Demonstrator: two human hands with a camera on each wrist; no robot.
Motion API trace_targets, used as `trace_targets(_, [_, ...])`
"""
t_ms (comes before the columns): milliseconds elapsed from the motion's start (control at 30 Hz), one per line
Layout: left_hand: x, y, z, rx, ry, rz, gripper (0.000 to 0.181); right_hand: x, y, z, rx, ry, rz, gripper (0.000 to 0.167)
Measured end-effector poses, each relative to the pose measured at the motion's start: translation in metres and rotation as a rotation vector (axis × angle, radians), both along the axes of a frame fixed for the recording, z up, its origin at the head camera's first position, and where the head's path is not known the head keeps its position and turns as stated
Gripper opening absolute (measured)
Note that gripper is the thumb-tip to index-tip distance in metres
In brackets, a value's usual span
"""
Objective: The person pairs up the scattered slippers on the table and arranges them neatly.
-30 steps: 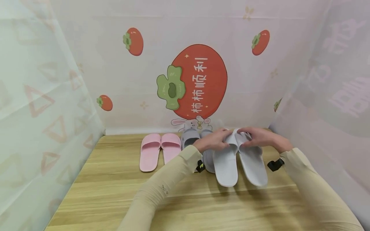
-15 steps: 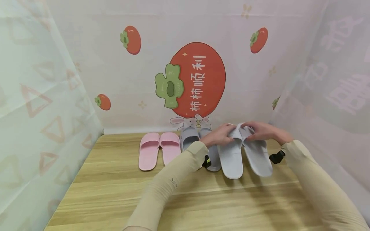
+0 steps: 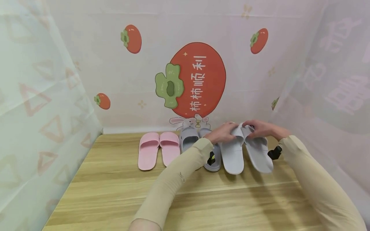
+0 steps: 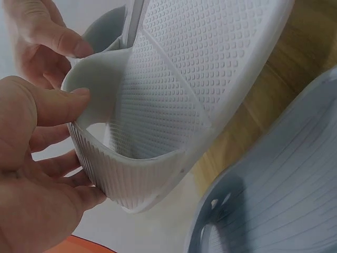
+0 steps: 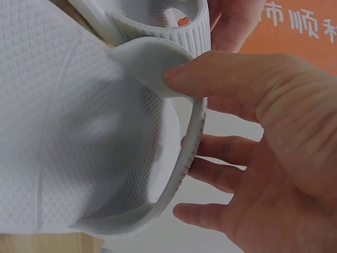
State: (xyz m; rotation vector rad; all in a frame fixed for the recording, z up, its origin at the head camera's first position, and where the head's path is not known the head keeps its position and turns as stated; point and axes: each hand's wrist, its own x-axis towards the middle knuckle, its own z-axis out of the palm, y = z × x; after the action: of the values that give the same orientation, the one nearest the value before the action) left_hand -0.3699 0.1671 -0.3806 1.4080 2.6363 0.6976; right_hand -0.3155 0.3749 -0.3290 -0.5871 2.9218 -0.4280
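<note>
A pair of light grey slippers is held at the right of the row in the head view, toes toward the back wall. My left hand pinches the ribbed strap of the left light grey slipper, thumb inside the strap and fingers outside. By its strap, my right hand grips the right light grey slipper, its thumb tucked under the band. The two straps meet side by side. Whether the soles touch the table cannot be told.
Darker grey slippers stand just left of the held pair, partly hidden by my left arm. Pink slippers stand further left. The wooden table ends at a back wall of printed cloth, with cloth walls at both sides.
Both hands have carried the light grey slippers back toward the wall and slightly right, and their heels have come down. The pink and darker grey slippers have stayed in place.
</note>
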Motion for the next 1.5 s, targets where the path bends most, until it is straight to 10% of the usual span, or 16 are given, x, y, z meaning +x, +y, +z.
trace_targets(1133, [-0.035,0.032,-0.042,-0.001,0.003,0.119,0.059,-0.044,0.006,-0.042,0.019,-0.108,-0.148,0.061])
trace_targets(1500, [-0.033,0.039,-0.042,-0.049,-0.021,0.151,0.052,-0.053,0.01,-0.059,0.032,-0.134,-0.193,0.064])
